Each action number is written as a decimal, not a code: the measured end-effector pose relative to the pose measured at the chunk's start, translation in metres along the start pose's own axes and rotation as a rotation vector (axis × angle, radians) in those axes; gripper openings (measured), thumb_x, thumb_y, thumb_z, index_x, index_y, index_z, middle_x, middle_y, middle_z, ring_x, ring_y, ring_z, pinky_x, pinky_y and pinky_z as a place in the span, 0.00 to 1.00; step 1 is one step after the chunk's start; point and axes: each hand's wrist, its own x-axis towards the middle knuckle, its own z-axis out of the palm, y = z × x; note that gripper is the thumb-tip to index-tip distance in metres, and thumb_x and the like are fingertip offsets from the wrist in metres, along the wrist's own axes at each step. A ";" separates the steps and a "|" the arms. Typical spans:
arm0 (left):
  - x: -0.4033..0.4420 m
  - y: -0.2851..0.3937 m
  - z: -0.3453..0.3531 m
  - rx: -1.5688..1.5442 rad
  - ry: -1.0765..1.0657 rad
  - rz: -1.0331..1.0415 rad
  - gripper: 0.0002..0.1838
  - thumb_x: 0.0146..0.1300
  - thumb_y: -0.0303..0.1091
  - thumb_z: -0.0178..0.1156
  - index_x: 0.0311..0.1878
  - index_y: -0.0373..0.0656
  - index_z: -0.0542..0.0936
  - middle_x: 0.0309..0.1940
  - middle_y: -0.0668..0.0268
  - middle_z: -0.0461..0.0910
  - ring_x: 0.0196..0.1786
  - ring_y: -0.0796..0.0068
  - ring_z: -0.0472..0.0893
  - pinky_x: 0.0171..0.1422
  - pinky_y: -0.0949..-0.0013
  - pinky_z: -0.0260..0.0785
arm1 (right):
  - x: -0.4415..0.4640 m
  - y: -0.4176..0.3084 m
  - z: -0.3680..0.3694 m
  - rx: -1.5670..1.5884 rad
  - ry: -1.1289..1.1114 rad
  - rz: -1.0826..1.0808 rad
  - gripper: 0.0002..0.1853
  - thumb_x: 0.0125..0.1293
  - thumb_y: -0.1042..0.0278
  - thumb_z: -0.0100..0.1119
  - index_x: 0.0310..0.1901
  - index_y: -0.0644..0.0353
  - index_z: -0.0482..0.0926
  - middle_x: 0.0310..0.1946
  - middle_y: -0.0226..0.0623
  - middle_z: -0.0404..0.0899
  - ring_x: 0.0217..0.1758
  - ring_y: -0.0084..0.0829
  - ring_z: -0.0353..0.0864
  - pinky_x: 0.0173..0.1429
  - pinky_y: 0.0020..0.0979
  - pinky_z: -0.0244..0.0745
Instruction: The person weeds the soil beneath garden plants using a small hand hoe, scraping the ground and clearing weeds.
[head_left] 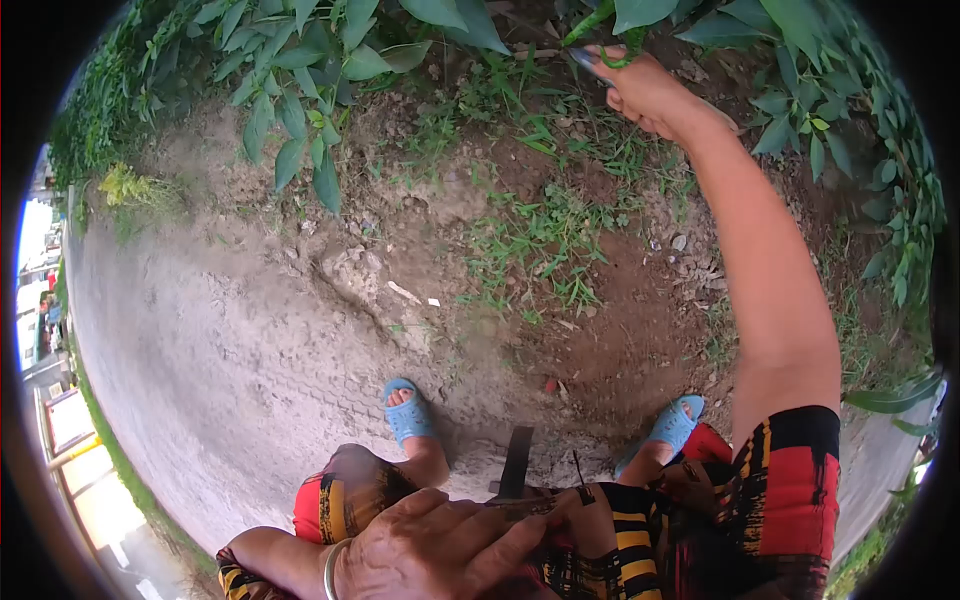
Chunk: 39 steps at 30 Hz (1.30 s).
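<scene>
At the top, my right hand (645, 92) reaches in under the leaves with its fingers closed. A curved green chili pepper (622, 60) shows at the fingers, partly hidden by them. Another green pepper (590, 22) hangs just above the fingertips. Something small and blue-grey (584, 58) shows at the fingertips; I cannot make out what it is. My left hand (430, 548) lies low in front of my body, over the patterned clothing (630, 530), its fingers stretched out and apart. A pale bangle (331, 570) circles its wrist.
Leafy plants (300, 90) line the top, and more foliage (890, 190) runs down the right. Grass and weeds (545, 245) grow on the bare soil. My feet in blue sandals (405, 410) stand apart. A grey path (190, 340) lies left.
</scene>
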 end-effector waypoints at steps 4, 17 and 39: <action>0.005 -0.001 0.007 0.064 0.067 0.083 0.26 0.49 0.27 0.58 0.55 0.31 0.75 0.33 0.57 0.79 0.33 0.64 0.79 0.50 0.60 0.72 | 0.021 -0.029 0.052 0.176 -0.098 0.037 0.22 0.71 0.53 0.41 0.67 0.37 0.63 0.20 0.18 0.62 0.15 0.12 0.51 0.17 0.19 0.44; -0.024 0.020 -0.005 0.191 0.057 0.170 0.26 0.50 0.33 0.57 0.55 0.36 0.75 0.37 0.63 0.81 0.34 0.73 0.81 0.38 0.74 0.67 | -0.120 0.006 -0.021 -0.036 -0.132 0.111 0.23 0.71 0.60 0.43 0.67 0.41 0.65 0.18 0.19 0.58 0.17 0.13 0.54 0.19 0.18 0.47; -0.108 0.075 0.054 0.262 0.177 0.352 0.26 0.47 0.33 0.64 0.53 0.36 0.76 0.29 0.65 0.77 0.30 0.69 0.78 0.36 0.69 0.67 | -0.225 0.114 -0.020 0.226 0.193 0.239 0.12 0.67 0.55 0.52 0.49 0.47 0.73 0.16 0.21 0.64 0.12 0.16 0.57 0.15 0.23 0.48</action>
